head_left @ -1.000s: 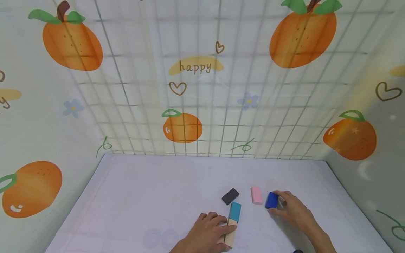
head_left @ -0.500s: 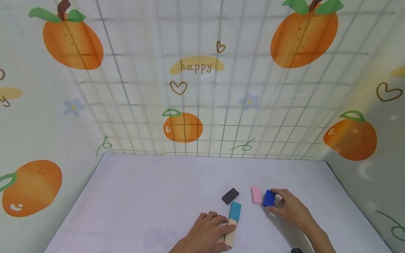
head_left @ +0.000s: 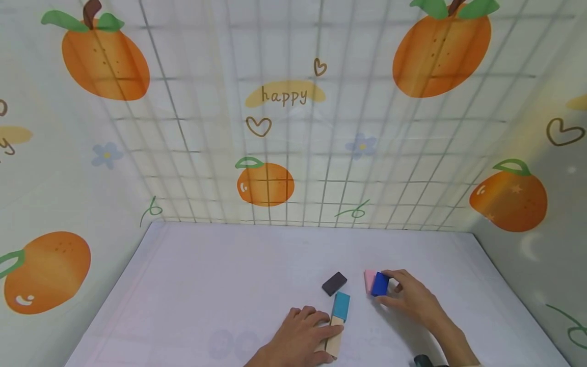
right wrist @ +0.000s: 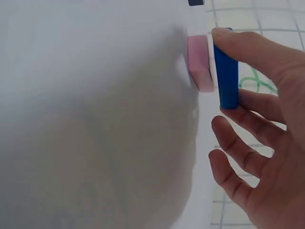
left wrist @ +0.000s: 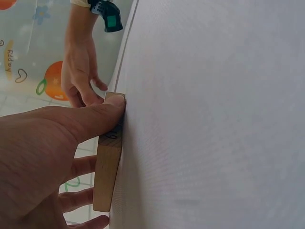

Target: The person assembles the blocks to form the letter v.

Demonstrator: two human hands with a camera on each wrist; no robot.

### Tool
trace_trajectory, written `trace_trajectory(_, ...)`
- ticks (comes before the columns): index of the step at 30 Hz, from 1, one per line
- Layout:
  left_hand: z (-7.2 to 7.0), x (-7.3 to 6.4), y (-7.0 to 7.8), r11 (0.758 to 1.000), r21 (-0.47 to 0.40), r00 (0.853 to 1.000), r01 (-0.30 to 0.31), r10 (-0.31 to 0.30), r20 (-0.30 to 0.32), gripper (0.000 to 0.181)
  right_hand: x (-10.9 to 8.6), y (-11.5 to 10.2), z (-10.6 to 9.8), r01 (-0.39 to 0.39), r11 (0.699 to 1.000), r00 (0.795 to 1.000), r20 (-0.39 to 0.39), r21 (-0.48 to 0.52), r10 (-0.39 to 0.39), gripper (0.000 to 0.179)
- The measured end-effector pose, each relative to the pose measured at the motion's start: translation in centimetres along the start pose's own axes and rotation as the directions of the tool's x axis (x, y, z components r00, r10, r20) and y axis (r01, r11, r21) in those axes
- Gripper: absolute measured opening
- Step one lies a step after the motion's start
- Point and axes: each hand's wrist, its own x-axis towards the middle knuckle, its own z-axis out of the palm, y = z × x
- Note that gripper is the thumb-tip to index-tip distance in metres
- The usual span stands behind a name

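Note:
Between thumb and fingertips, my right hand (head_left: 412,300) pinches a blue block (head_left: 379,284). That block is raised off the table and overlaps a pink block (head_left: 368,280) in the head view; a narrow gap shows between the two in the right wrist view. Farther left, my left hand (head_left: 300,336) lies low on the table, gripping plain wooden blocks (head_left: 334,346). Its thumb presses the near end of the wood (left wrist: 107,176) in the left wrist view, and the palm side hides part of it. A light-blue block (head_left: 340,306) lies against the far end of the wood.
A black block (head_left: 334,284) lies just beyond the light-blue one. The white table (head_left: 220,275) ends at a back wall of cloth (head_left: 206,153) printed with oranges, with cloth sides left and right. A dark device (left wrist: 107,16) sits on the right wrist.
My right hand has carried the blue block left and slightly away from me, from beside the pink block to overlapping it. The left hand and the other blocks have stayed put.

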Motion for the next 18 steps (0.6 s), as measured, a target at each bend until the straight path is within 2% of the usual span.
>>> trace_trajectory(7,0.0,0.0,-0.1,1.0,0.011,1.0,-0.011,0.011,-0.009,0.058,0.4,-0.6,0.8,0.027,1.0,1.0,-0.01,-0.007,-0.027,0.077)
trace_trajectory(18,-0.3,0.0,0.1,1.0,0.003,1.0,0.002,-0.002,0.005,0.059,0.5,-2.0,1.4,0.127,0.992,0.99,-0.053,-0.012,-0.127,0.07)
